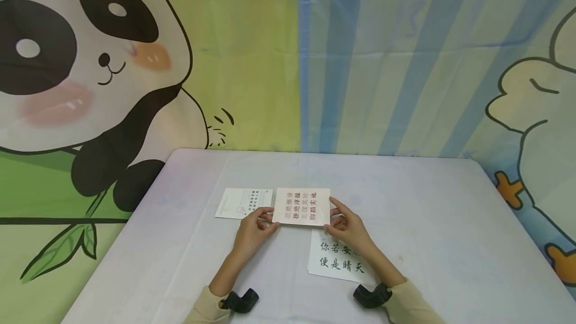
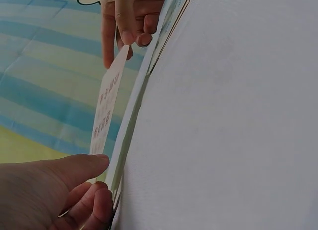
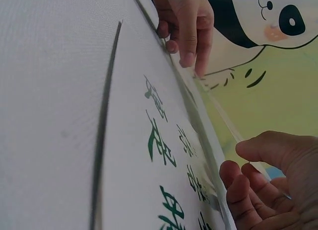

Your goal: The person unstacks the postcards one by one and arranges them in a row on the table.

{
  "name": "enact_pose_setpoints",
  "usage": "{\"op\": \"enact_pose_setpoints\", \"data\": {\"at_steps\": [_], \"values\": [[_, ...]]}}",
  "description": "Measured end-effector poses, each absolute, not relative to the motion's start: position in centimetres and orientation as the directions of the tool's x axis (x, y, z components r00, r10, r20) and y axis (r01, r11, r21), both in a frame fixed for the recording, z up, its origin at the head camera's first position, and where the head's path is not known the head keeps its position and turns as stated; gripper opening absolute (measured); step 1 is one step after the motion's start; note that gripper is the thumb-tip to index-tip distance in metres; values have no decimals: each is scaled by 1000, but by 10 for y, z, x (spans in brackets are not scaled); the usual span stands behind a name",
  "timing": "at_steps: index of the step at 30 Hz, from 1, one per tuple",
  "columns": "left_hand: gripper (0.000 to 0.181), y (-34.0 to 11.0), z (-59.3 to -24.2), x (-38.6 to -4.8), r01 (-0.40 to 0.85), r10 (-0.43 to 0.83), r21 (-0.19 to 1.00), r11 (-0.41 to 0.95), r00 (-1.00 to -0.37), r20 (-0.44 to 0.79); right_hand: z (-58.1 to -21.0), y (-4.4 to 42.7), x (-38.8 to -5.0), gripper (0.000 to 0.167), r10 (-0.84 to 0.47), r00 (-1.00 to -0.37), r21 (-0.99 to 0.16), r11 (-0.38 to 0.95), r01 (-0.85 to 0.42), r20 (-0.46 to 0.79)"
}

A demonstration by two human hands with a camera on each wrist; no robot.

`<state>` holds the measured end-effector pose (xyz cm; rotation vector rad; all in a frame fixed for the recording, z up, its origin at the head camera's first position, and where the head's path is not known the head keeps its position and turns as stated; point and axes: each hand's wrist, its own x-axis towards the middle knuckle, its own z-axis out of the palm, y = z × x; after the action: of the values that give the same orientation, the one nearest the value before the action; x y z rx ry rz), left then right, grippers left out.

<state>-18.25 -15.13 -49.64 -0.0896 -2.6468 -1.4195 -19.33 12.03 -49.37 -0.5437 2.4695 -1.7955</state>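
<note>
A cream card (image 1: 301, 207) printed with columns of reddish Chinese characters is held up above the table between both hands. My left hand (image 1: 253, 230) pinches its left edge, thumb at the lower corner. On the opposite edge, my right hand (image 1: 350, 229) pinches with thumb and fingers. In the left wrist view the card (image 2: 108, 101) is seen at a slant, with the left thumb (image 2: 89, 169) on its near end. From the right wrist it appears nearly edge-on. Under the right forearm lies a white card (image 1: 335, 264) with large dark green characters, partly covered by that arm.
Another white card (image 1: 243, 201) with smaller dark writing lies flat to the left, behind the left hand. The white-covered table (image 1: 450, 224) extends to both sides. A printed cloth backdrop (image 1: 252, 54) with a panda hangs behind it. Each wrist wears a black device (image 1: 243, 301).
</note>
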Motion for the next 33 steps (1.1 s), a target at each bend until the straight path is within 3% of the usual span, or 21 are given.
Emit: {"op": "enact_pose_setpoints", "data": {"at_steps": [10,33], "values": [[35,-153,-503,-184,105,-25,801,589,-989,148,-502,112,-193,72,-207,-978,-946,307,-106,43],[32,-153,-509,-187,79,-49,753,653,-988,146,-506,103,-197,51,-119,-992,-926,367,-86,45]]}}
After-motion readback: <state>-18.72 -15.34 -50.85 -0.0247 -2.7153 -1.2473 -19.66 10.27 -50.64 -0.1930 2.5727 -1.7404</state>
